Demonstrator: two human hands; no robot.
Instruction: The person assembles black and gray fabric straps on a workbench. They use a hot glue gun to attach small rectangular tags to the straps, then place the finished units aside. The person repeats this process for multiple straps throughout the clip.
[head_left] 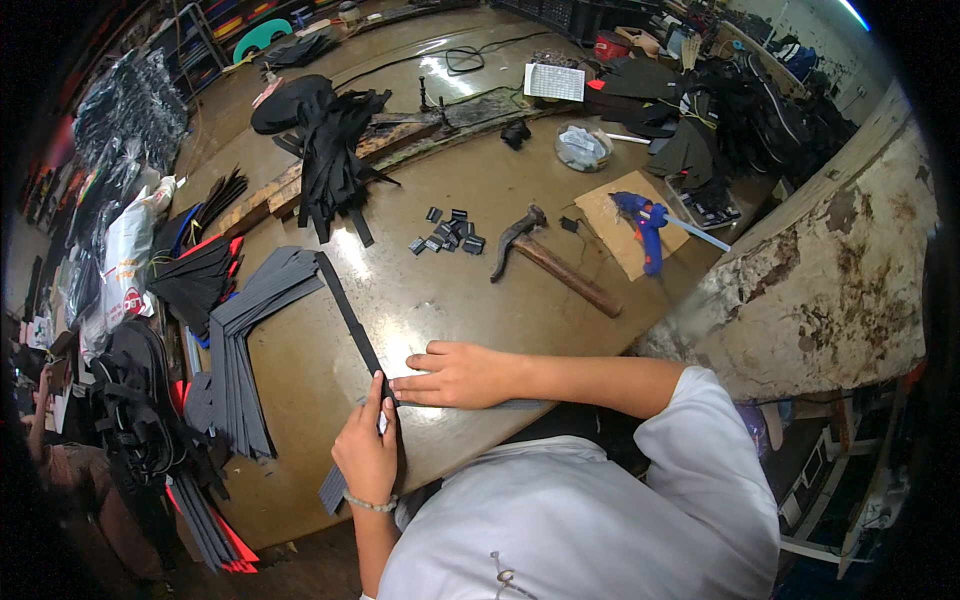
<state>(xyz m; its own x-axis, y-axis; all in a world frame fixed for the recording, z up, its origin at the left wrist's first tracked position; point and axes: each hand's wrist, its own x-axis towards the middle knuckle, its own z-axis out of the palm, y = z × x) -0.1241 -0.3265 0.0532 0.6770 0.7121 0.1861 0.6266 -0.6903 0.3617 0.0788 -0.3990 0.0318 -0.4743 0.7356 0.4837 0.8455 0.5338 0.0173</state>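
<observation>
Two hands [455, 375] pin black strip [350, 315]; white plastic bag [128, 262] (red label) far left.

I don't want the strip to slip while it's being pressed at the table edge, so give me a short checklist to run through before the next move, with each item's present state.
1. Right hand flat on the dark strip, pinning it to the table: ok.
2. Left hand at the strip's near end, fingers on it: ok.
3. Strip lying straight away from the hands, not twisted: ok.
4. Far end of the strip apart from the grey strip stack: cannot tell, they look touching.
5. Hammer and small black clips apart from the strip: ok.
6. Glue gun resting on its cardboard, away from both hands: ok.
</observation>
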